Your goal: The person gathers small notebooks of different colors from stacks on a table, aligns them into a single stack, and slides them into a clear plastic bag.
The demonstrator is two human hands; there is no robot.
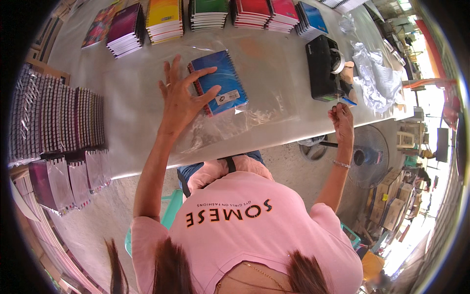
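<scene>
A blue spiral notebook [213, 78] in a clear plastic wrapper [235, 122] lies at a slant on the table. My left hand [183, 95] rests across its left side with fingers and thumb spread; it grips nothing. To the right stands a black tape dispenser [320, 71] with a tape roll [337, 61]. Just in front of its near end, my right hand [341, 120] is closed in a pinch on what looks like a thin strip of clear tape. The strip itself barely shows.
Stacked spiral notebooks [208, 14] in several colours line the table's far side. Tall notebook piles [58, 112] stand at the left, above plastic-wrapped ones [73, 183]. Crumpled clear plastic [374, 78] lies right of the dispenser. Beyond the table's near edge stands a fan [367, 157].
</scene>
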